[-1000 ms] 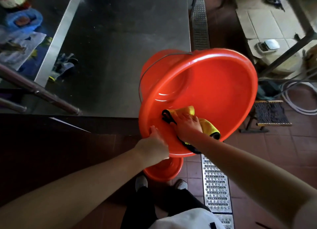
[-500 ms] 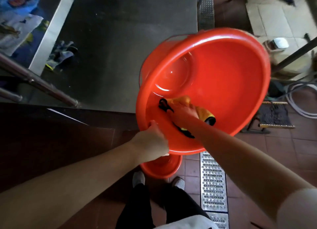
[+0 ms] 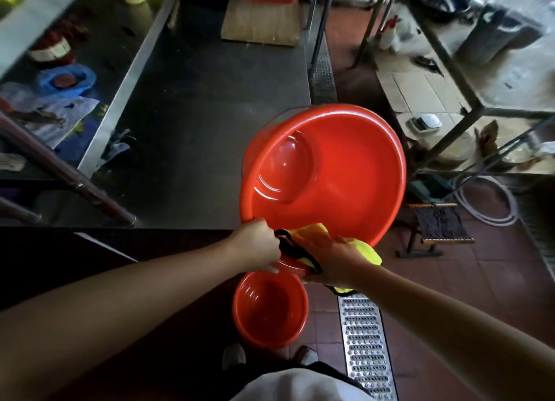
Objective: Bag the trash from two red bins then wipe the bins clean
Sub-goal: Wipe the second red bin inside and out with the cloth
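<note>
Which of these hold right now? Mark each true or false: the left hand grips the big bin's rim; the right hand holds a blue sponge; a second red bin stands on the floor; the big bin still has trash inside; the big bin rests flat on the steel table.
1. Left hand grips the big bin rim: true.
2. Right hand holds a blue sponge: false; it holds a yellow cloth with black edging at the rim.
3. Second red bin on the floor: true.
4. Trash inside the big bin: false; its inside shows bare.
5. Big bin flat on the steel table: false; it is held tilted, opening toward the camera.
</note>
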A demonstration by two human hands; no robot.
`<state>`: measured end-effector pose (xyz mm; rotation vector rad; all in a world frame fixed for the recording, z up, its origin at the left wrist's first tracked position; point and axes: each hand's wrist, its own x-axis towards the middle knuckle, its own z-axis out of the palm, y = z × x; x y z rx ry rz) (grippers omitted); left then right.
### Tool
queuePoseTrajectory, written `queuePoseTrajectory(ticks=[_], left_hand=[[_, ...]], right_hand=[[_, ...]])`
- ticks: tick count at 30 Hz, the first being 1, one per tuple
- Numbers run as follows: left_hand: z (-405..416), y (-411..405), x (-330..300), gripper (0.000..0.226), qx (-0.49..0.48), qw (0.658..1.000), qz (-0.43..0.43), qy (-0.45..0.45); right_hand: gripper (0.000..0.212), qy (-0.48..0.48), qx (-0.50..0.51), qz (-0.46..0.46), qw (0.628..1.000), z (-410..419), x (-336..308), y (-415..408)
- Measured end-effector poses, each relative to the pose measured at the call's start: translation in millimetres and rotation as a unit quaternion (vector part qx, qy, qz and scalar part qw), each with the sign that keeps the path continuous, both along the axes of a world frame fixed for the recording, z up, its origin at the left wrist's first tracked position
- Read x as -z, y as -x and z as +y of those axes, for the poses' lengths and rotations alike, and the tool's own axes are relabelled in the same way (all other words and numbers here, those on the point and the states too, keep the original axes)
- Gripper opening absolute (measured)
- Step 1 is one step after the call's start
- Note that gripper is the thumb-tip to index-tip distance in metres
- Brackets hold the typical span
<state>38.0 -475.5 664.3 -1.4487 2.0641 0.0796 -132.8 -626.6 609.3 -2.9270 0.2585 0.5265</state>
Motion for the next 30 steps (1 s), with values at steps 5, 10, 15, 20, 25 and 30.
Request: queuePoseTrajectory(ticks=[5,10,15,20,25,30], left_hand=[[20,-38,-18,0.057,0.001,0.999,-0.041,0.002],[31,-47,-23,0.056,-0.055,0.993,-0.108,-0.002],[29,-2,6,0.072,-0.152,0.984,-0.082,0.043],[8,38,38,0.084,-0.288,0.952,0.030,0.102],[6,28,38,0.082,-0.234,0.968,0.006,0.093],[14,24,35,0.077,-0.168,0.981,-0.007,0.098]], right_hand=[[0.093,0.098,-0.094,0.041,0.990,-23,-10,-2],[0.091,0.199,-0.139,0.048,0.969,-16,-18,-11],[0.091,0.212,-0.152,0.027,0.965,-17,-18,-12],[0.085,0.141,-0.102,-0.028,0.984,-13,-11,-15],[0.081,0.041,-0.017,0.041,0.998,-13,-1,-20],[0.062,0.049,0.020,0.064,0.997,-25,3,-28]])
